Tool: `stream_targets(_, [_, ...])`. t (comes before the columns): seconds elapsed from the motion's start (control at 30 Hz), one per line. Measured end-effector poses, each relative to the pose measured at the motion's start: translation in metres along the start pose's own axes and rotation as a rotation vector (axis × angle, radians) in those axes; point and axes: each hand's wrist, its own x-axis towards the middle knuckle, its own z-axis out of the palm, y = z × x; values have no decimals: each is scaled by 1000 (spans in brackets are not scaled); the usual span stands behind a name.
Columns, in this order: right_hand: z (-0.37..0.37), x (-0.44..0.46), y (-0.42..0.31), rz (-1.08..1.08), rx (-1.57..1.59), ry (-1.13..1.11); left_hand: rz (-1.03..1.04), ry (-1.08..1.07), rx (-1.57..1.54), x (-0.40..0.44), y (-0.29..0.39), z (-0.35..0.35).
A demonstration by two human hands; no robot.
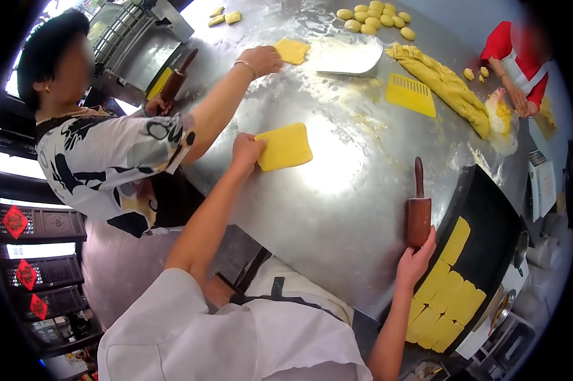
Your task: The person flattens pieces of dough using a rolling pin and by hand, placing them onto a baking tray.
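Observation:
My left hand [247, 151] pinches the left edge of a flat, squarish yellow dough sheet [285, 147] over the metal table. My right hand [416, 259] is closed around the near end of a brown wooden rolling pin [419, 216], whose far handle points away from me. The pin's near handle is hidden in my fingers. Just right of that hand, a black baking tray [489, 203] holds several yellow dough pieces [440, 295] laid edge to edge.
A co-worker on the left reaches a hand [261, 61] to another dough piece [292, 51] and holds a second rolling pin [177, 76]. Flour [346, 53], a yellow scraper [411, 95], a long dough roll [445, 86] and dough balls [373, 24] lie farther back. Another person works far right.

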Motion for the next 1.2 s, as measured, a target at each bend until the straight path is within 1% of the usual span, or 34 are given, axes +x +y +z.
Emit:
stream_targets(0.1, [8,-7,1,-9,-44,98,-94,-152,-4,5,10,-4])
stream_targets(0.2, [13,-14,-3,16,-50,129,241,36,277,-6,8,2])
stream_targets(0.3, [12,-17,-5,60,-40,117,400,-8,108,-32,14,8])
stream_targets(0.4, [12,-23,4,113,26,100,644,-123,21,-80,54,15])
stream_targets(0.43, [14,-27,9,149,20,86,786,-183,71,-103,71,17])
stream_targets(0.47, [13,-32,14,203,172,50,929,-246,119,-129,88,20])
stream_targets(0.5, [11,-37,14,272,249,5,1069,-312,163,-149,93,27])
stream_targets(0.53, [7,-41,10,338,328,-36,1260,-389,192,-164,83,38])
stream_targets(0.57, [3,-46,5,363,379,-54,1276,-550,350,-181,69,48])
stream_targets(0.6, [10,-55,24,443,443,-61,1269,-651,417,-204,54,58])
stream_targets(0.63, [-3,-58,12,530,544,-101,1207,-766,375,-224,36,66])
stream_targets(0.67, [-12,-63,-5,616,648,-142,1145,-804,305,-236,23,67])
stream_targets(0.7, [-13,-71,-7,636,779,-116,1077,-842,239,-244,13,68])
stream_targets(0.73, [-18,-78,-8,644,816,-124,1003,-878,179,-247,3,69])
stream_targets(0.77, [-16,-88,-4,637,815,-88,1019,-763,161,-238,-4,68])
stream_targets(0.8, [-13,-96,-1,626,814,-60,902,-686,83,-227,2,70])
stream_targets(0.83, [-14,-99,-9,652,836,-60,702,-618,26,-215,9,73])
stream_targets(0.87, [-16,-100,-20,673,860,-58,539,-617,-54,-198,16,75])
stream_targets(0.9, [-16,-101,-32,693,885,-55,535,-602,-154,-183,20,79])
stream_targets(0.93, [-12,-101,-40,717,914,-54,512,-623,-160,-168,19,82])
stream_targets(1.0, [0,-99,-56,769,964,-50,443,-656,-350,-152,3,92])
stream_targets(1.03, [10,-97,-62,733,983,-53,454,-671,-365,-155,-2,93])
stream_targets(1.1, [25,-85,-79,729,975,-84,492,-693,-401,-164,-10,99])
stream_targets(1.13, [33,-79,-88,727,973,-102,473,-707,-438,-171,-12,104])
stream_targets(1.2, [49,-70,-102,696,1067,-185,462,-732,-461,-185,-16,116])
